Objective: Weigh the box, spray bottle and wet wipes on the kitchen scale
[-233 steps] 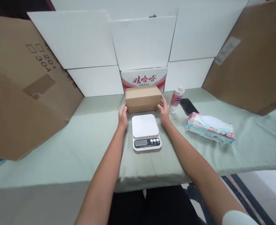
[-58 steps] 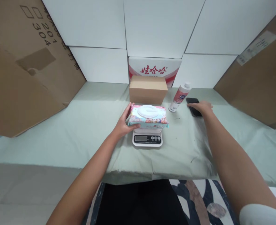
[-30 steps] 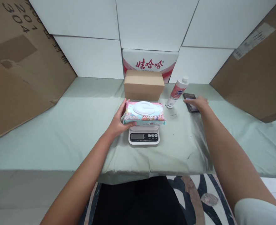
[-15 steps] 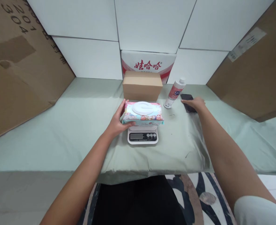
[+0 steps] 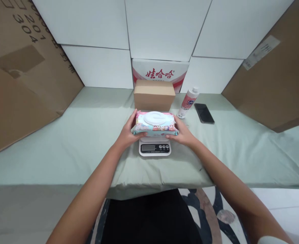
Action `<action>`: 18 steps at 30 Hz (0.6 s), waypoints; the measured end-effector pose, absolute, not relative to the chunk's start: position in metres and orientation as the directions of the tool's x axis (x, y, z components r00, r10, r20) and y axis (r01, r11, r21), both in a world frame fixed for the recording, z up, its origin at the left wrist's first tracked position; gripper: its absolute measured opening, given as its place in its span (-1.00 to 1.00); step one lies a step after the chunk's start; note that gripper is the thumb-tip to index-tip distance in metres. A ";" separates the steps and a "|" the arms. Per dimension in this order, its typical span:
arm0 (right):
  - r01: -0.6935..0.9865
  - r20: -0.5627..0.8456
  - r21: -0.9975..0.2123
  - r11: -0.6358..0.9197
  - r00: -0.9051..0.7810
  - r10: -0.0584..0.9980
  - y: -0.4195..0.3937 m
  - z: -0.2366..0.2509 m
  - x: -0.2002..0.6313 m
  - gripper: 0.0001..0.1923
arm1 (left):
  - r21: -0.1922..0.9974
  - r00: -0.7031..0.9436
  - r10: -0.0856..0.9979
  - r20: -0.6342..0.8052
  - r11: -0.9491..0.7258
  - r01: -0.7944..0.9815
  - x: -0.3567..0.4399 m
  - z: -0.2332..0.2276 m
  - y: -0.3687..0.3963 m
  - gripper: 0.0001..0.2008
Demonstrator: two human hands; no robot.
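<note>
The left hand (image 5: pixel 128 133) grips the left end of the wet-wipes pack (image 5: pixel 154 123), fingers curled along its far edge and thumb at its near lower edge. The right hand (image 5: pixel 183 133) grips the right end in the same manner, with its fingers partly hidden behind the pack. The pack lies flat between both hands, white flip lid facing up, over the platform of the kitchen scale (image 5: pixel 154 147). Whether the pack rests fully on the platform or is slightly lifted cannot be determined. The scale display and buttons remain visible at the near edge. A closed cardboard box (image 5: pixel 154 95) stands just beyond the pack. A pink-labelled bottle (image 5: pixel 188 102) stands at far right of the pack, and a dark smartphone (image 5: pixel 204 113) lies flat further right on the green cloth (image 5: pixel 63 142).
</note>
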State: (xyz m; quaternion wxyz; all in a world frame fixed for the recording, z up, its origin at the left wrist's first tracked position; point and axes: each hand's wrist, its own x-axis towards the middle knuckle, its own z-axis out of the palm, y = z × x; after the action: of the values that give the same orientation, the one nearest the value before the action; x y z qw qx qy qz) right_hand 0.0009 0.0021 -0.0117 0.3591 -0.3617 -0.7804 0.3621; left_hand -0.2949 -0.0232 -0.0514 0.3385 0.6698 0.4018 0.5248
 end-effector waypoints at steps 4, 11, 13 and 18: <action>0.220 0.311 -0.870 0.442 -0.452 0.836 0.002 -0.002 -0.009 0.09 | 0.835 0.142 0.864 0.483 -0.504 0.223 -0.290 -0.038 -0.033 0.16; 0.449 0.380 -0.731 0.514 -0.358 0.853 -0.054 0.019 0.096 -0.02 | 0.752 0.404 0.779 0.479 -0.602 0.269 -0.205 0.006 -0.059 0.02; 0.553 0.365 -0.684 0.476 -0.305 0.880 -0.068 0.023 0.135 -0.08 | 0.769 0.504 0.766 0.400 -0.579 0.271 -0.167 0.012 -0.057 0.03; 0.741 0.297 -0.602 0.298 -0.139 0.945 -0.073 0.013 0.195 -0.17 | 0.801 0.625 0.754 0.201 -0.494 0.339 -0.090 0.007 -0.025 -0.03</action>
State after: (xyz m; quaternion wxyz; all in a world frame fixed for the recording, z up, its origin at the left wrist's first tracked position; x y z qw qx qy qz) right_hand 0.1952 -0.0734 0.0133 0.3233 -0.5710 -0.7380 0.1576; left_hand -0.0903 -0.0248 0.0070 0.3765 0.8191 0.3336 0.2759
